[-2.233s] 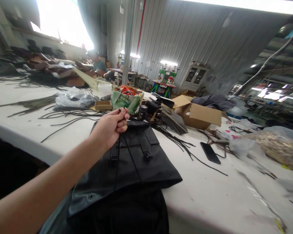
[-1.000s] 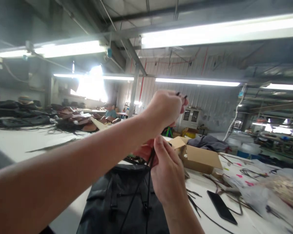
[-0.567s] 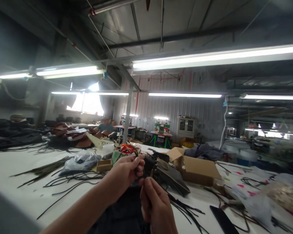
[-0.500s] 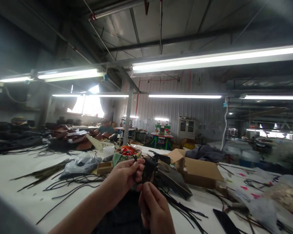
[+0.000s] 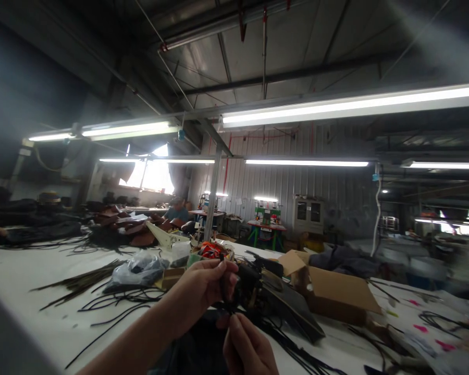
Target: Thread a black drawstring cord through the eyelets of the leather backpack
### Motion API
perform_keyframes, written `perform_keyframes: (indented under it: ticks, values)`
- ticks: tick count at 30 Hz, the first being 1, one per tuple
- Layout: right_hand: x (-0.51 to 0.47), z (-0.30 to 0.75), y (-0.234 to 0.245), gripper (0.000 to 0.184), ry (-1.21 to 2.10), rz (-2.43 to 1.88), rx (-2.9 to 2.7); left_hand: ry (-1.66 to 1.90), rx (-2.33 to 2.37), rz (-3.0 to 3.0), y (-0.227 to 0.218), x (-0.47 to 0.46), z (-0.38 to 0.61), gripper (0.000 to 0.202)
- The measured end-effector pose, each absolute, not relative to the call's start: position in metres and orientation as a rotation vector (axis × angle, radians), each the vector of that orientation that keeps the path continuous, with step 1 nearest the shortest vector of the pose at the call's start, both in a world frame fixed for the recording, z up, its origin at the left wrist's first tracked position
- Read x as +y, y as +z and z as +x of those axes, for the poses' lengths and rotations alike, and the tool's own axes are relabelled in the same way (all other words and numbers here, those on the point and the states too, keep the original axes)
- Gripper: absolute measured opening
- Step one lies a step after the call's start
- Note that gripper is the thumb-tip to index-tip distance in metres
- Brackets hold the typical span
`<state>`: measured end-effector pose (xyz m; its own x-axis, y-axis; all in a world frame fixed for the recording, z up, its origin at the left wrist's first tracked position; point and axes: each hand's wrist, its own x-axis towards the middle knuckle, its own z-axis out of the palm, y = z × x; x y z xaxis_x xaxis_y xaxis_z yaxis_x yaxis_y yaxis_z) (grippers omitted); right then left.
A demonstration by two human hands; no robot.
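Pinching black cord [image 5: 221, 257] with left hand [image 5: 210, 281]; pinching lower down with right hand [image 5: 249, 345]. Holding it up over dark cloth [image 5: 198, 341]. Looks light, soft, bendy, hard to break; may slip. Best gripped near tip.

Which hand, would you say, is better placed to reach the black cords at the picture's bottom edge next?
Probably the right hand: it is beside the black cords, while the left hand, farther away, pinches something dark.
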<state>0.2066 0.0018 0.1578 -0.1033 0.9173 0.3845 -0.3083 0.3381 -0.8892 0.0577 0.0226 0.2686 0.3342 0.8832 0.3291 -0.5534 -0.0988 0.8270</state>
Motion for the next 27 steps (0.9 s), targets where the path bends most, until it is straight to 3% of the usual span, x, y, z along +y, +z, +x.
perform_keyframes:
  ticks: [5,15,27]
  values:
    - [0.002,0.207,0.179,0.074,1.224,-0.608,-1.249,1.243,0.465,1.286,0.308,0.03,0.053,0.023]
    - [0.007,0.229,0.273,0.061,1.074,-0.527,-1.389,1.32,0.572,1.412,0.402,0.03,0.07,0.022]
    - [0.014,0.229,0.299,0.046,0.996,-0.517,-1.532,1.44,0.578,1.394,0.423,0.03,0.071,0.018]
